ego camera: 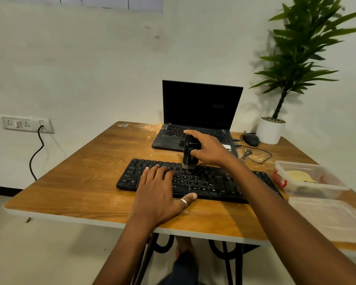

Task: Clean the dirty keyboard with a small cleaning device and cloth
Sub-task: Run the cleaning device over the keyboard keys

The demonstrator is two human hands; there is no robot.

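- The right hand (209, 150) has fingers and thumb curled round a small black handheld cleaning device (190, 151), gripping it by the body.
- The device stands pretty much upright. Its brush end (188, 166) points down right under the hand, with the bristles touching the upper key rows of the black keyboard (203, 182).
- The left hand (160, 192) sits to the left of the right hand and nearer the person. It lies flat on the keyboard's left half, fingers straight and a bit spread over the keys. The thumb, with a silver ring (183, 202) on it, sticks out along the front edge.
- The keyboard lies under both hands on a wooden table (80, 182) that looks dusty and scuffed.
- Just beyond the right hand there's an open laptop (199, 112) with a dark screen.
- Further right of that hand is a black mouse (250, 139) with its cable loose on the table, and a potted plant (270, 130) just behind it.
- Right of the right forearm sits a clear plastic container (308, 179) with something pale yellow inside. It could be the cloth, honestly can't tell. A lid (333, 217) lies just in front of it.
- Way off to the left of the left hand is a wall socket (26, 124) with a black cable plugged in.
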